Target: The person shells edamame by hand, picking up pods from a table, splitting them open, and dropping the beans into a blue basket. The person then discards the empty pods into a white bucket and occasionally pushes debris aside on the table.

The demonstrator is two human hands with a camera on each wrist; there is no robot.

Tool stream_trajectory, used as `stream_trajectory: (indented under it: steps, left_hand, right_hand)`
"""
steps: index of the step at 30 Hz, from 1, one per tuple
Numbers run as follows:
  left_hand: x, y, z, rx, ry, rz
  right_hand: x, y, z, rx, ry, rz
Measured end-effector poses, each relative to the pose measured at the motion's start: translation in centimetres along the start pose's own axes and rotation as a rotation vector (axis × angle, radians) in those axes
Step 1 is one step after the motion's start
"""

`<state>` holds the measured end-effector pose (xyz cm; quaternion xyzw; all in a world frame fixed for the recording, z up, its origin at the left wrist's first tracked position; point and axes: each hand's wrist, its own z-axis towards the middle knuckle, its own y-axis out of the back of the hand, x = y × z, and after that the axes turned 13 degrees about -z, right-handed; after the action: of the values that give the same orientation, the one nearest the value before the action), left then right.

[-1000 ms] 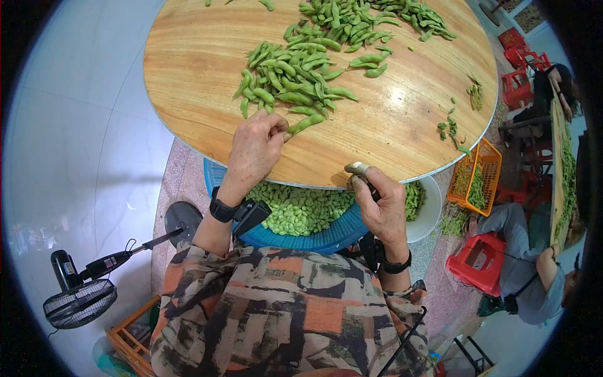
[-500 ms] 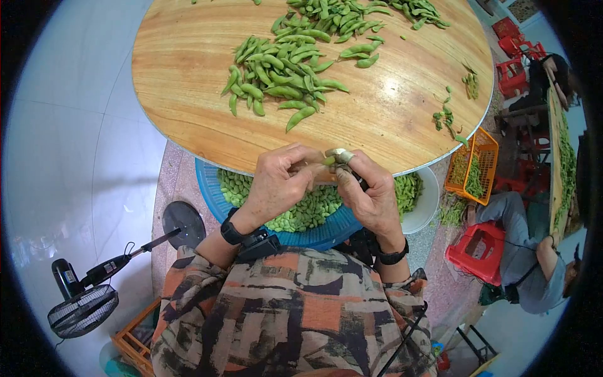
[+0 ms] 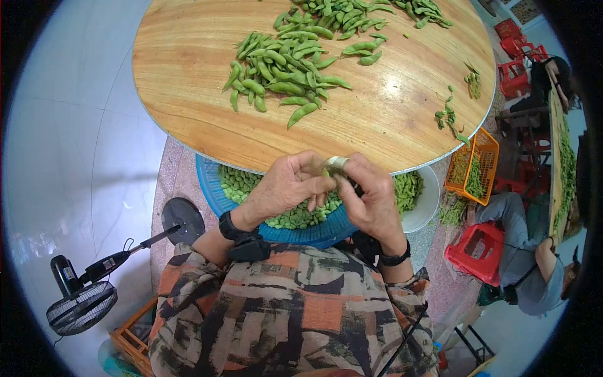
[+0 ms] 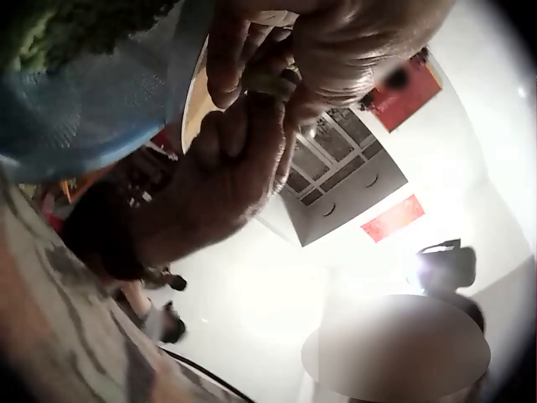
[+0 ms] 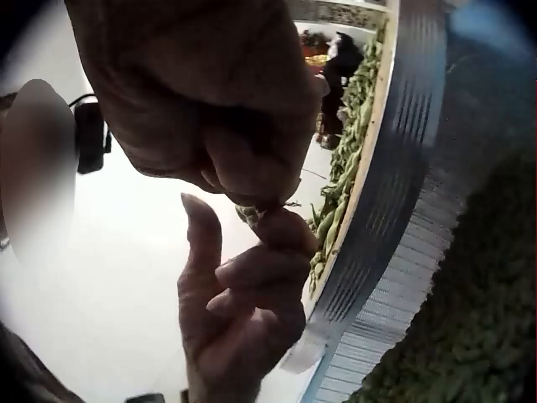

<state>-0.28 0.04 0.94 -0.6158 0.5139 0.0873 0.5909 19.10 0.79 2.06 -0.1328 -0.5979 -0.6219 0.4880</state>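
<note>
In the head view a green soybean pod (image 3: 326, 171) shows between my two hands, over the table's near edge. My left hand (image 3: 290, 187) holds it from the left, fingers curled. From the other side my right hand (image 3: 372, 196) pinches it, a pale wrap (image 3: 337, 163) round one finger. The fingers hide most of the pod; a bit of it (image 5: 248, 213) shows in the right wrist view. Below the hands is a blue basket (image 3: 210, 191) of shelled green soybeans (image 3: 235, 182). A heap of whole pods (image 3: 276, 69) lies on the round wooden table (image 3: 182, 94).
A white bucket (image 3: 431, 201) of green pods stands right of the basket. Farther right are an orange crate (image 3: 493, 154), a red stool (image 3: 474, 254) and a seated person (image 3: 546, 283). A fan (image 3: 81, 308) is on the left. Stem scraps (image 3: 447, 116) lie on the table.
My left hand has left the pod heap and come back right and down to meet the right hand, bringing a pod. Since half a second ago the hands have drawn closer around it.
</note>
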Motion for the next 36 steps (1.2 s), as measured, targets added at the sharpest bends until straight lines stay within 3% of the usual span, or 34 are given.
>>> stream_trajectory:
  steps: [3, 5, 6, 9, 11, 13, 17, 19, 23, 24, 26, 28, 31, 36]
  left_hand:
    - [-0.4, -0.4, -0.2, -0.154, 0.028, 0.196]
    - [-0.3, -0.2, -0.3, -0.165, -0.185, 0.332]
    - [-0.2, 0.0, -0.4, -0.167, -0.186, 0.332]
    - [0.1, 0.3, -0.8, -0.183, -0.266, 0.204]
    - [0.5, 0.0, -0.8, -0.223, -0.187, -0.021]
    - [0.9, -0.4, -0.5, -0.236, -0.239, -0.061]
    - [0.9, -0.1, -0.6, -0.247, -0.274, -0.064]
    - [1.3, 0.1, -0.6, -0.245, -0.269, -0.063]
    - [1.4, -0.1, -0.5, -0.251, -0.238, -0.078]
    - [1.1, -0.1, -0.7, -0.252, -0.238, -0.078]
    - [0.5, 0.0, -1.0, -0.275, -0.066, -0.023]
    - [0.8, -0.1, -0.8, -0.274, -0.074, -0.009]
    - [1.2, -0.3, -0.9, -0.250, -0.107, 0.067]
    - [0.5, 0.1, -1.3, -0.157, -0.103, 0.088]
  right_hand:
    - [1.2, -0.2, 0.0, -0.003, -0.064, -0.077]
    - [1.4, -0.7, 0.0, -0.071, -0.058, -0.084]
    - [1.4, -1.0, -0.1, -0.138, -0.053, -0.091]
    - [0.5, -1.0, 0.2, -0.171, -0.063, -0.049]
    - [-0.2, -1.3, -0.2, -0.072, -0.112, 0.000]
    - [-0.1, -2.0, -0.6, -0.082, -0.233, 0.189]
    - [0.9, -2.2, -0.7, -0.119, -0.325, 0.223]
    - [0.4, -2.5, -0.6, -0.223, -0.196, 0.122]
    - [0.7, -2.0, -0.6, -0.211, -0.174, 0.137]
    - [1.0, -1.8, -0.7, -0.233, -0.135, 0.027]
    - [1.2, -2.0, -0.9, -0.253, -0.096, -0.083]
    - [1.3, -3.0, -1.1, -0.373, 0.028, -0.194]
    - [0.9, -4.0, -1.3, -0.394, 0.146, -0.219]
    - [0.9, -2.8, -1.5, -0.230, 0.022, -0.142]
